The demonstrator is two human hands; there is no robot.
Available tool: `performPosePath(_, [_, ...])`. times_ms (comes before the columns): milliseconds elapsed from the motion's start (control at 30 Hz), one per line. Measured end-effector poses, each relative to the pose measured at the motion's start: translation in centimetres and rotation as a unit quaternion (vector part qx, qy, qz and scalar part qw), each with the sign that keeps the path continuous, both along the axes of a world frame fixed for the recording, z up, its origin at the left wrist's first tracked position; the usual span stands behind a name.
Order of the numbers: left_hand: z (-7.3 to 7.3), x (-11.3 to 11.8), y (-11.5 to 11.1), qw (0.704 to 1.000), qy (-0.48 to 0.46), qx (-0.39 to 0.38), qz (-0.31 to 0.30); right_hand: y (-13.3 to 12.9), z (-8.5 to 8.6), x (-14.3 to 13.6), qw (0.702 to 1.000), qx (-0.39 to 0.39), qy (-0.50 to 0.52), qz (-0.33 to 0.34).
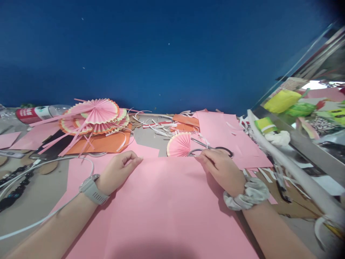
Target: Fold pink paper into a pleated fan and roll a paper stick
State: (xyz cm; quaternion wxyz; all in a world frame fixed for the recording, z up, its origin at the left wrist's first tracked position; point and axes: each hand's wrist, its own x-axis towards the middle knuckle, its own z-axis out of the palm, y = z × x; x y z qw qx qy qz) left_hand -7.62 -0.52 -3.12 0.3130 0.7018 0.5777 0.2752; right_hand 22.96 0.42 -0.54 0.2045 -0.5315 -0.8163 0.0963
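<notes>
A large sheet of pink paper [167, 205] lies in front of me, over more pink paper on the table. My left hand [121, 168], with a grey watch at the wrist, pinches the sheet's far edge near its left corner. On the right, my right hand [222, 167], wearing a pale scrunchie, grips the same far edge between thumb and fingers. Just beyond it are scissors [225, 150], partly hidden by that hand. A folded pink paper fan [180, 144] with a yellowish rim rests between the hands, past the sheet.
Stacked pleated paper rosettes [99, 112] stand at the back left over orange paper [107, 144]. A bottle [40, 113], a dark phone [54, 144] and a white cable [29, 227] are at left. Paper strips lie along the blue wall [161, 54]. A white bar [293, 172] runs down the right.
</notes>
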Motion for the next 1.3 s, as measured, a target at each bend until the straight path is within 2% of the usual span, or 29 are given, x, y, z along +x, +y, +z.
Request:
performPosePath(700, [0.1, 0.0, 0.0, 1.000, -0.016, -0.011, 0.006, -0.2, -0.3, -0.5, 1.000, -0.009, 0.007, -0.013])
performPosePath(933, [0.2, 0.0, 0.2, 0.999, -0.039, -0.002, 0.026, -0.3, -0.4, -0.3, 0.999, -0.003, 0.034, -0.030])
performPosePath(1100, [0.6, -0.1, 0.2, 0.996, -0.070, -0.005, 0.053, -0.4, 0.0, 0.0, 0.989, -0.044, 0.127, -0.065])
performPosePath(1233, [0.9, -0.3, 0.2, 0.990, -0.104, -0.003, 0.096, 0.1, 0.2, 0.7, 0.949, -0.074, 0.278, -0.126])
performPosePath(1300, [0.9, -0.4, 0.3, 0.986, -0.123, -0.005, 0.115, 0.2, 0.2, 1.0, 0.940, -0.081, 0.304, -0.129])
